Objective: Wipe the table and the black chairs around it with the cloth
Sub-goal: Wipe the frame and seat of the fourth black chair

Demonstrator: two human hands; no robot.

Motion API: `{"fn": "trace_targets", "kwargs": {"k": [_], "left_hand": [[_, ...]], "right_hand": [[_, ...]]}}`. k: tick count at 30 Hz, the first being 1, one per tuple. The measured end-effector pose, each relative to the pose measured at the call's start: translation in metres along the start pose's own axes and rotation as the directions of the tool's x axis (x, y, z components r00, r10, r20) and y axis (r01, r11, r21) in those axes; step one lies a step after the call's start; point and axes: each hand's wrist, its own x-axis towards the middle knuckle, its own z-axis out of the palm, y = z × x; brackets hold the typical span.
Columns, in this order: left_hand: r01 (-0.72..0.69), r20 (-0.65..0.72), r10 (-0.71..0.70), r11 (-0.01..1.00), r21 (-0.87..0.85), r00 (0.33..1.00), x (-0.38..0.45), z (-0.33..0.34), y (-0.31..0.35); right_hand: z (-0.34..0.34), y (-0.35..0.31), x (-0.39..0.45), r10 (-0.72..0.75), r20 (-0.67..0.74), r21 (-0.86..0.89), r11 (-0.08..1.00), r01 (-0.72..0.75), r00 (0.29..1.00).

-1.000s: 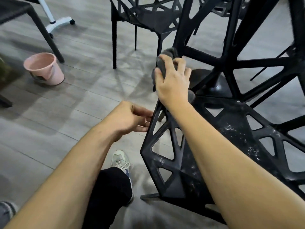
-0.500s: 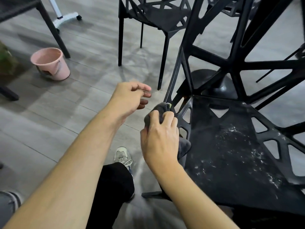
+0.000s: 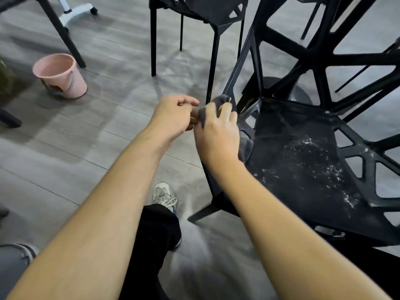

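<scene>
Grey cloth [image 3: 223, 105] sits bunched in the right hand [image 3: 218, 135] at the near black lattice plastic chair [image 3: 303, 161], left hand [image 3: 173, 114] pinching its edge; white specks right of both hands suggest wiping remains unfinished.

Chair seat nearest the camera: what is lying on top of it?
White specks and smears dot the black chair seat. At its left edge the right hand holds the grey cloth; the seat under them is hidden.

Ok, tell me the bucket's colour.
The bucket is pink, clearest in the head view.
</scene>
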Motion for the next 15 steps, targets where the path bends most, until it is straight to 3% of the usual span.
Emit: {"fn": "trace_targets", "kwargs": {"k": [5, 10, 15], "left_hand": [[-0.085, 0.027, 0.083, 0.988, 0.131, 0.996, 0.002, 0.007, -0.006], [-0.22, 0.1, 0.199, 0.933, 0.287, 0.975, 0.001, 0.023, -0.01], [-0.19, 0.086, 0.172, 0.935, 0.298, 0.981, 0.0, 0.032, -0.011]], "right_hand": [[0.002, -0.009, -0.055, -0.142, -0.088, -0.16, 0.979, 0.127, 0.986], [-0.01, 0.016, -0.068, -0.207, -0.078, -0.04, 0.978, 0.204, 0.975], [-0.02, 0.035, -0.094, -0.27, -0.001, -0.029, 0.962, 0.27, 0.963]]}}
